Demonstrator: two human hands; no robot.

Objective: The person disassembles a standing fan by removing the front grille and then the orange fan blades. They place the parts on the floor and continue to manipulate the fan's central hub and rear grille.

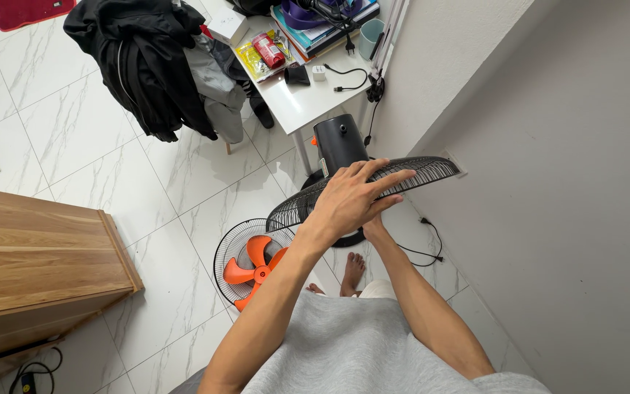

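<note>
The black wire fan guard [417, 171] is held up in the air in front of the person, over the tiled floor [147, 190] and close to the grey wall [548, 182], seen almost edge-on so that its long axis runs from lower left to upper right. The left hand [351, 201] lies flat across the near part of its rim, fingers [388, 179] stretched out and pointing along that axis towards the wall, pressing on the mesh rather than curling round it. The right hand [373, 228] comes up from beneath, mostly hidden behind the left wrist; whether it clasps the rim cannot be told. So the guard sits under and beyond the left fingers, and above the right hand.

Below, on the floor near the person's bare feet [351, 270], a second black guard with the orange fan blade [253, 266] lies flat. Just past the held guard stands the black fan motor housing [338, 142] on its base. Farther off, the white counter [308, 98] carries a charger, books and a cup, with dark clothes [140, 58] heaped beside it. A wooden cabinet [38, 248] stands at the left.
</note>
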